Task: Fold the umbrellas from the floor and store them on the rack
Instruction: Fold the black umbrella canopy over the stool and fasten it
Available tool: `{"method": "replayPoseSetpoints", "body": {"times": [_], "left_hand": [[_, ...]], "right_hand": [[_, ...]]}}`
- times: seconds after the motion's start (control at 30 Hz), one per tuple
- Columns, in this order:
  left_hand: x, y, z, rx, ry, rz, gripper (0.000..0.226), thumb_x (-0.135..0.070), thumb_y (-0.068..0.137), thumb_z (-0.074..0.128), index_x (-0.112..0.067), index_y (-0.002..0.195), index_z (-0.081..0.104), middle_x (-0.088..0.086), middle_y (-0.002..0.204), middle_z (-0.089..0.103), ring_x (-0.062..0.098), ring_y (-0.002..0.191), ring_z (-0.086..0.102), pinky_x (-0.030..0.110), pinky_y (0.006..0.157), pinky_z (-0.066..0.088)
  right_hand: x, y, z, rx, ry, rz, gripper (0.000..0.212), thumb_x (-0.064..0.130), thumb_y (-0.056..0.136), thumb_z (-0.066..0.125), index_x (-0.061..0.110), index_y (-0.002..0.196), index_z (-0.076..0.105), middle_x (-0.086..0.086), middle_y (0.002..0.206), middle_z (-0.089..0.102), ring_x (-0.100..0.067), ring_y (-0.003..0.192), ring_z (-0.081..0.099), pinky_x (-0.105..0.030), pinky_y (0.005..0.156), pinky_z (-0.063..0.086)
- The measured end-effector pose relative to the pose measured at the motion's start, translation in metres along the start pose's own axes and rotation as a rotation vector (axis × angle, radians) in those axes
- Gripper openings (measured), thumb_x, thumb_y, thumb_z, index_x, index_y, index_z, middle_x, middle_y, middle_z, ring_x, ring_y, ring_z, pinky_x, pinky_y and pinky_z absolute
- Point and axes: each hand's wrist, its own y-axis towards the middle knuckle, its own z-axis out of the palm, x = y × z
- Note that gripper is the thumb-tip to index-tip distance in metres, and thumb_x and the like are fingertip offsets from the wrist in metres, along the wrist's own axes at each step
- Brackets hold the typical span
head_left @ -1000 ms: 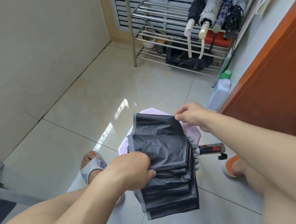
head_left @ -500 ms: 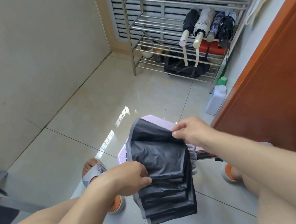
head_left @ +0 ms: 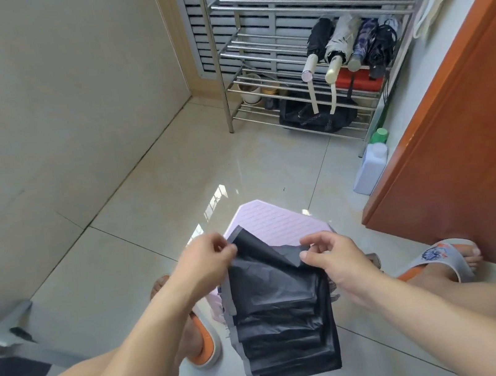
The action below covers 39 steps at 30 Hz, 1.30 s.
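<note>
Nearest, the black umbrella (head_left: 282,319) hangs between the person's knees, its canopy gathered into flat stacked pleats with a grey edge down the left. Both hands work its top panel. The left hand (head_left: 202,268) pinches the panel's upper left corner between thumb and fingertips, the other fingers curled loosely. The right hand (head_left: 337,259) pinches the upper right edge with thumb and forefinger, the remaining fingers half open and spread above the fabric. Half a second ago the left hand gripped the pleats lower on the left side; now it sits up at the top corner, level with the right, and the panel stretches between them. A slippered foot stands on either side, on the glossy tiled floor (head_left: 135,225).

Just behind the umbrella stands a lilac stool (head_left: 279,226), partly hidden by the fabric. Farther right, a white bottle with a green cap (head_left: 371,165) stands against the orange door (head_left: 465,133). At the far wall, the steel rack (head_left: 271,54) holds four folded umbrellas (head_left: 350,43) side by side, handles pointing toward the viewer, with a black bag (head_left: 314,115) on the bottom shelf.
</note>
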Motion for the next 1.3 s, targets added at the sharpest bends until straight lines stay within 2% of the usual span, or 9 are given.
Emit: {"method": "replayPoseSetpoints", "body": {"times": [0.13,0.23,0.3,0.43,0.57,0.7,0.97,1.13,1.3], "left_hand": [[-0.015,0.011,0.006,-0.075,-0.21,-0.014,0.043,-0.042,0.097,0.063,-0.031,0.136,0.051,-0.004,0.114,0.063,0.017,0.081,0.067,0.028,0.071,0.05],[-0.02,0.01,0.011,-0.065,-0.289,-0.021,0.025,-0.035,0.099,0.06,-0.027,0.123,0.06,-0.001,0.081,0.069,0.008,0.053,0.061,0.026,0.06,0.045],[-0.02,0.009,0.011,-0.078,-0.384,-0.043,0.018,-0.029,0.097,0.063,-0.025,0.115,0.065,0.009,0.071,0.067,0.011,0.051,0.059,0.028,0.064,0.048],[-0.015,-0.009,0.01,-0.038,-0.639,-0.206,0.015,-0.01,0.098,0.058,-0.016,0.107,0.069,0.01,0.089,0.063,0.02,0.062,0.068,0.038,0.069,0.058],[-0.001,-0.035,0.029,-0.011,-0.619,-0.343,0.012,-0.013,0.099,0.058,-0.018,0.105,0.067,0.009,0.101,0.069,0.023,0.085,0.071,0.045,0.076,0.06],[0.004,-0.038,0.038,-0.07,-0.66,-0.394,0.016,-0.026,0.1,0.062,-0.02,0.112,0.054,0.007,0.102,0.069,0.022,0.091,0.073,0.051,0.087,0.061],[0.011,-0.034,0.036,-0.103,-0.79,-0.394,0.016,-0.008,0.101,0.057,-0.011,0.116,0.052,0.012,0.103,0.067,0.023,0.09,0.073,0.055,0.09,0.059],[0.008,-0.034,0.032,-0.131,-0.761,-0.296,0.007,-0.01,0.102,0.055,-0.014,0.108,0.057,0.007,0.099,0.07,0.024,0.08,0.076,0.052,0.085,0.062],[0.013,-0.027,0.031,-0.164,-0.726,-0.194,0.019,-0.004,0.1,0.051,-0.013,0.098,0.067,0.005,0.076,0.071,0.018,0.067,0.066,0.036,0.073,0.058]], "right_hand": [[-0.001,0.004,0.003,0.005,0.011,-0.019,0.024,0.009,0.089,0.075,0.021,0.109,0.072,0.003,0.08,0.061,-0.011,0.08,0.062,-0.023,0.079,0.047],[-0.003,0.007,0.0,-0.01,0.04,-0.009,0.025,0.012,0.09,0.075,0.024,0.111,0.072,0.0,0.09,0.063,-0.017,0.092,0.066,-0.028,0.085,0.052],[-0.002,0.008,0.0,-0.011,0.043,-0.006,0.023,0.015,0.092,0.074,0.025,0.112,0.071,-0.001,0.091,0.063,-0.019,0.096,0.066,-0.032,0.091,0.054],[-0.001,0.008,0.0,0.018,0.015,-0.007,0.025,0.021,0.094,0.071,0.025,0.119,0.07,-0.001,0.097,0.063,-0.018,0.103,0.065,-0.032,0.1,0.05],[-0.001,0.01,0.001,0.026,0.019,-0.015,0.03,0.019,0.094,0.07,0.024,0.123,0.07,-0.002,0.097,0.064,-0.017,0.104,0.065,-0.032,0.104,0.048],[-0.001,0.011,0.003,0.048,0.01,-0.014,0.035,0.016,0.093,0.07,0.024,0.126,0.069,-0.002,0.091,0.068,-0.017,0.1,0.067,-0.032,0.103,0.048],[-0.001,0.007,-0.011,0.154,-0.014,-0.061,0.031,0.001,0.089,0.073,0.021,0.113,0.072,0.001,0.08,0.063,-0.011,0.08,0.062,-0.028,0.091,0.048],[0.002,0.011,-0.01,0.193,-0.023,-0.104,0.032,0.002,0.09,0.073,0.022,0.114,0.071,0.001,0.081,0.057,-0.012,0.077,0.055,-0.024,0.083,0.046],[0.006,0.016,-0.011,0.165,-0.325,-0.199,0.047,0.003,0.086,0.075,0.028,0.125,0.068,0.007,0.093,0.059,-0.009,0.088,0.058,-0.009,0.079,0.042]]}}
